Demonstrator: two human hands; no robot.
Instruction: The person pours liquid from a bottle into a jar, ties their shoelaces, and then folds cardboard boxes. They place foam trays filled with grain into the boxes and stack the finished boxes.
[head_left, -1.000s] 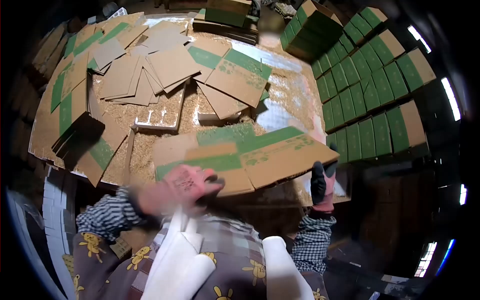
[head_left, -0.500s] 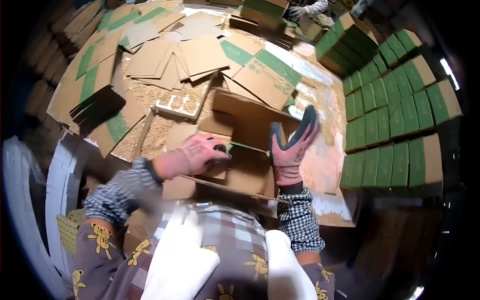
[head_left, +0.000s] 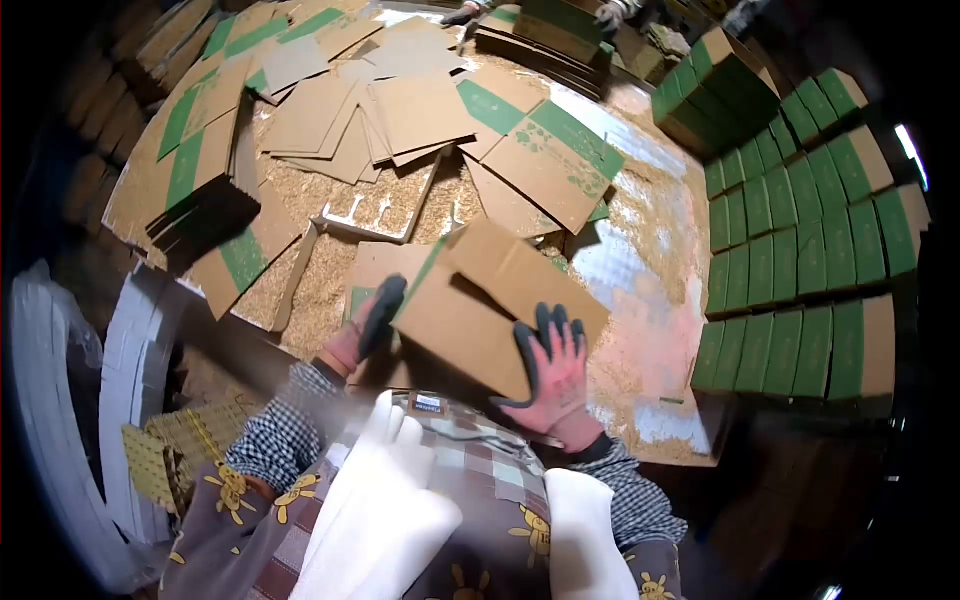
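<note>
A brown cardboard box (head_left: 478,320) with a green edge stands tilted in front of me at the table's near side, a flap lying over its upper face. My right hand (head_left: 557,380), in a pink glove with dark fingertips, lies spread on the box's right part. Beside the box's left end is my left hand (head_left: 368,322), gloved alike, its fingers stretched upward and nothing in them. A flat cardboard piece (head_left: 385,262) lies behind the left hand, partly covered by the box.
Flat cardboard sheets (head_left: 420,110) spread over the table's far half, with a folded stack (head_left: 205,190) at left. Loose grain-like bits (head_left: 285,205) cover the surface around a white divider (head_left: 365,228). Rows of green boxes (head_left: 790,240) line the right. Another person's hand (head_left: 608,15) shows at the back.
The box, seen open from above before, is now turned with its closed side up. My right hand has come down flat onto it; my left has left its inside for the left end.
</note>
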